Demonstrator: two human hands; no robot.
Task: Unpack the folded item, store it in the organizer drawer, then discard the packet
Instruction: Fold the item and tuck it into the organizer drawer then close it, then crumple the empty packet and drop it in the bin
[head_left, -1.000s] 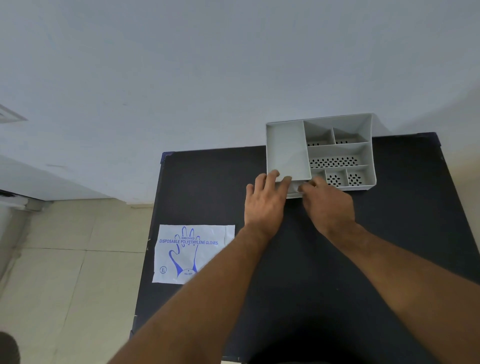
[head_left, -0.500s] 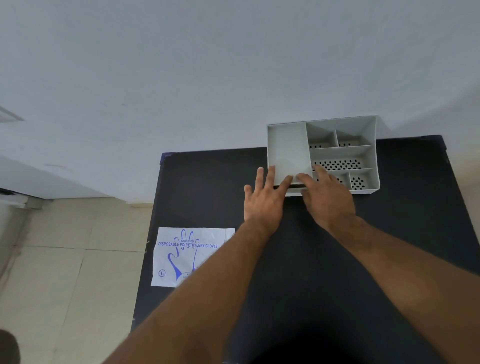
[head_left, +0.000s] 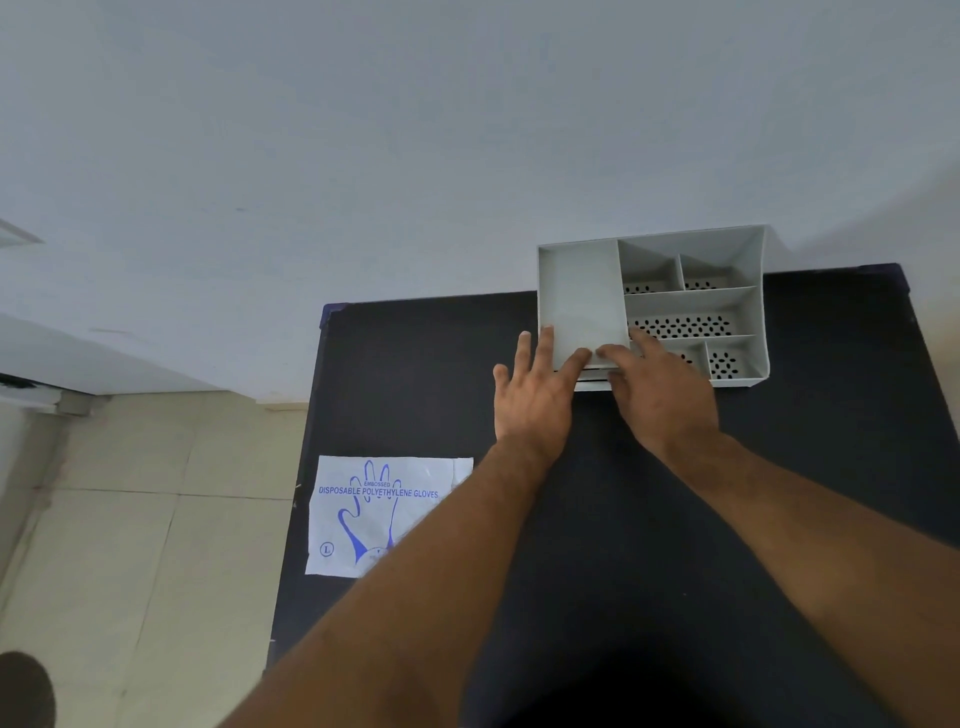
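Organizer (head_left: 582, 291) at table's (head_left: 415, 364) far edge, both hands (head_left: 535, 400) against it

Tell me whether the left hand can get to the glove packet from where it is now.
Probably yes. The left hand lies open at the organizer's front edge, holding nothing, and the glove packet lies flat at the table's left edge, on that hand's side, with only bare tabletop between them.

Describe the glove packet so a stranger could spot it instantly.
Start at the black table and go to its left edge, nearer than the grey organizer. The packet lies flat there, overhanging the edge. It is the only white sheet, printed with a blue hand outline.
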